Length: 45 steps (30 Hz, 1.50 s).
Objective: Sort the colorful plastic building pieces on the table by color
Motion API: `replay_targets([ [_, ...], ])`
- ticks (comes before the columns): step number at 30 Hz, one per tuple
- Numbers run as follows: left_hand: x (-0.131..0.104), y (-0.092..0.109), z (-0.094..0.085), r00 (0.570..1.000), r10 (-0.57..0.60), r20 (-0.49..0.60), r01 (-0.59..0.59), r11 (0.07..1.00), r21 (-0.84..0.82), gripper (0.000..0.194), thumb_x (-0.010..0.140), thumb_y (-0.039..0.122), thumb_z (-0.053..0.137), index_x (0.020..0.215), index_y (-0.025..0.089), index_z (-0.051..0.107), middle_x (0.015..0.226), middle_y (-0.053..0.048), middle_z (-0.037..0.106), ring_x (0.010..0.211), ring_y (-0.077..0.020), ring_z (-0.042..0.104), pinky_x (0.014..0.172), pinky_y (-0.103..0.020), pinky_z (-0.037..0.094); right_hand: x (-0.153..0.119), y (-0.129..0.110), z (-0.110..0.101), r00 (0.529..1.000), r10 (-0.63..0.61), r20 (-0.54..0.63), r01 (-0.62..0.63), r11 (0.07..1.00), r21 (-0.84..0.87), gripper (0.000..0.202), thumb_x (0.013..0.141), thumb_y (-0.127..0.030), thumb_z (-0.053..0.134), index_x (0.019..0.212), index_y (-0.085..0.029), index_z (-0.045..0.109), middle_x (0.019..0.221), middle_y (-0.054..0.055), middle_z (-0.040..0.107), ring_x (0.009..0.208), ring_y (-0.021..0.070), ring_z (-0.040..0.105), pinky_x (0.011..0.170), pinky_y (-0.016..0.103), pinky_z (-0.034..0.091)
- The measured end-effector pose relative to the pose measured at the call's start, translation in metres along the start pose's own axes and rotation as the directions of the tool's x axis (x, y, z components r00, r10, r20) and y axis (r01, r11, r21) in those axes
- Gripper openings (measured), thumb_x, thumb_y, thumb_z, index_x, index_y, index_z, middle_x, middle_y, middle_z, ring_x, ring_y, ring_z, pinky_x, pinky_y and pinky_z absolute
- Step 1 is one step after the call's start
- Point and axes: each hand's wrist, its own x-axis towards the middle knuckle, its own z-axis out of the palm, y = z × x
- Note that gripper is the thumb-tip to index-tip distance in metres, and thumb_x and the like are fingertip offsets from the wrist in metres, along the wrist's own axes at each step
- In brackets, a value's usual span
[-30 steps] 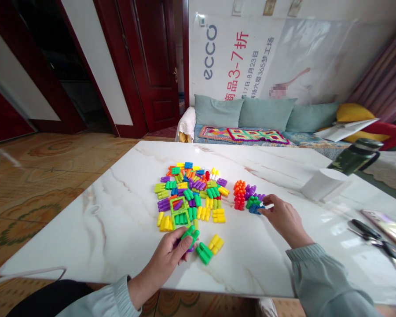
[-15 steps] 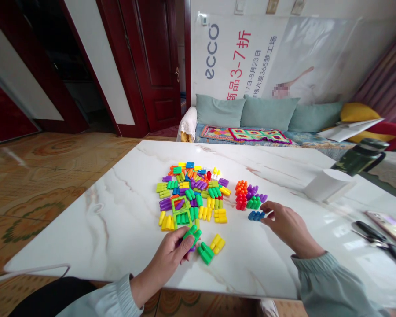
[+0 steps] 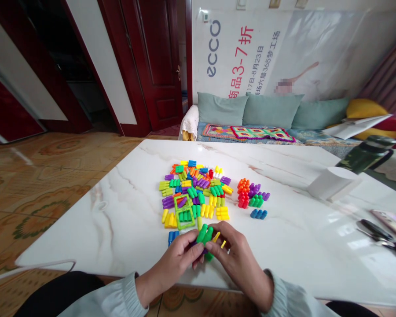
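Head view: our left hand (image 3: 176, 259) grasps a green block (image 3: 205, 234) over the near part of the table (image 3: 128, 237), its 2 visible pegs pointing away from us. Our right hand (image 3: 242, 253) meets that block from the right; we cannot tell whether it grips. Just left sits 1 blue block (image 3: 173, 237). Beyond lies a mixed pile (image 3: 192, 192), with a smaller cluster (image 3: 254, 200) to its right.

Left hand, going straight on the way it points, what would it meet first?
Past the pronged green plastic block it holds, the left hand would likely meet the right hand; depth is unclear.
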Motion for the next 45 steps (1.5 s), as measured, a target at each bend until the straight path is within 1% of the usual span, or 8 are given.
replay_targets([
  [3, 0.0, -0.004, 0.0, 1.0, 0.006, -0.014, -0.005, 0.997, 0.077, 0.038, 0.092, 0.048, 0.053, 0.099, 0.012, 0.06, 0.069, 0.001, 0.05, 0.059, -0.0097, 0.045, 0.053, -0.021, 0.037, 0.0, 0.003, 0.001, 0.999, -0.016, -0.036, 0.016, 1.0, 0.01, 0.012, 0.088, -0.03, 0.062, 0.087, -0.019, 0.065, 0.083, 0.002, 0.06, 0.07, 0.0126, 0.058, 0.06, 0.023, 0.045],
  [14, 0.0, -0.004, 0.001, 0.999, 0.045, 0.021, -0.049, 0.95, 0.309, 0.032, 0.089, 0.041, 0.058, 0.088, 0.011, 0.068, 0.072, -0.002, 0.058, 0.06, -0.0114, 0.05, 0.055, -0.021, 0.039, -0.003, 0.0, -0.006, 0.995, -0.087, -0.044, 0.087, 0.996, -0.003, 0.01, 0.084, -0.02, 0.065, 0.095, -0.021, 0.067, 0.082, 0.001, 0.066, 0.071, 0.0127, 0.061, 0.063, 0.023, 0.049],
  [18, 0.001, -0.007, -0.003, 0.999, 0.009, -0.044, 0.003, 0.963, 0.269, 0.035, 0.089, 0.044, 0.058, 0.1, 0.013, 0.071, 0.083, -0.005, 0.062, 0.056, -0.0093, 0.052, 0.052, -0.02, 0.041, 0.011, 0.005, -0.049, 0.961, -0.154, -0.232, 0.127, 0.984, -0.125, 0.011, 0.085, -0.026, 0.064, 0.093, -0.021, 0.068, 0.087, 0.004, 0.071, 0.073, 0.0154, 0.066, 0.063, 0.025, 0.053],
  [21, 0.001, -0.007, -0.006, 0.993, -0.015, -0.115, 0.038, 0.978, 0.205, 0.036, 0.088, 0.046, 0.059, 0.101, 0.014, 0.071, 0.087, -0.006, 0.064, 0.056, -0.0093, 0.053, 0.05, -0.02, 0.04, 0.024, 0.023, -0.103, 0.893, -0.127, -0.432, -0.006, 0.956, -0.293, 0.018, 0.083, -0.032, 0.062, 0.094, -0.02, 0.068, 0.086, 0.005, 0.073, 0.071, 0.0181, 0.067, 0.067, 0.03, 0.055],
  [26, 0.003, -0.008, -0.007, 0.986, -0.044, -0.162, 0.073, 0.982, 0.175, 0.038, 0.085, 0.047, 0.062, 0.1, 0.014, 0.071, 0.082, -0.005, 0.063, 0.055, -0.0098, 0.052, 0.047, -0.019, 0.038, 0.034, 0.069, -0.157, 0.888, -0.015, -0.459, -0.252, 0.82, -0.514, 0.021, 0.075, -0.035, 0.06, 0.082, -0.02, 0.072, 0.073, 0.006, 0.074, 0.064, 0.0215, 0.067, 0.065, 0.035, 0.052],
  [34, 0.004, -0.005, -0.007, 0.983, -0.051, -0.176, 0.081, 0.982, 0.17, 0.04, 0.083, 0.046, 0.063, 0.104, 0.012, 0.069, 0.086, -0.007, 0.064, 0.058, -0.0107, 0.053, 0.052, -0.022, 0.041, 0.039, 0.086, -0.144, 0.927, 0.051, -0.371, -0.272, 0.773, -0.573, 0.02, 0.073, -0.028, 0.058, 0.083, -0.02, 0.073, 0.079, 0.005, 0.075, 0.07, 0.0209, 0.069, 0.068, 0.031, 0.052],
  [40, -0.001, 0.003, -0.007, 0.982, -0.104, -0.16, 0.107, 0.994, 0.012, 0.049, 0.077, 0.035, 0.068, 0.121, 0.015, 0.061, 0.106, -0.011, 0.068, 0.093, -0.0218, 0.061, 0.064, -0.024, 0.045, 0.042, 0.091, -0.143, 0.936, 0.039, -0.349, -0.257, 0.753, -0.606, 0.018, 0.073, -0.026, 0.057, 0.081, -0.019, 0.073, 0.077, 0.005, 0.074, 0.07, 0.0205, 0.068, 0.068, 0.03, 0.051],
  [45, -0.002, 0.001, -0.01, 0.984, -0.087, -0.154, 0.074, 0.994, -0.086, 0.045, 0.079, 0.027, 0.062, 0.122, 0.014, 0.062, 0.091, -0.007, 0.069, 0.075, -0.0163, 0.06, 0.072, -0.029, 0.048, 0.037, 0.079, -0.143, 0.911, -0.033, -0.41, -0.258, 0.731, -0.631, 0.018, 0.078, -0.03, 0.057, 0.082, -0.02, 0.072, 0.079, 0.004, 0.072, 0.065, 0.019, 0.065, 0.062, 0.03, 0.048],
])
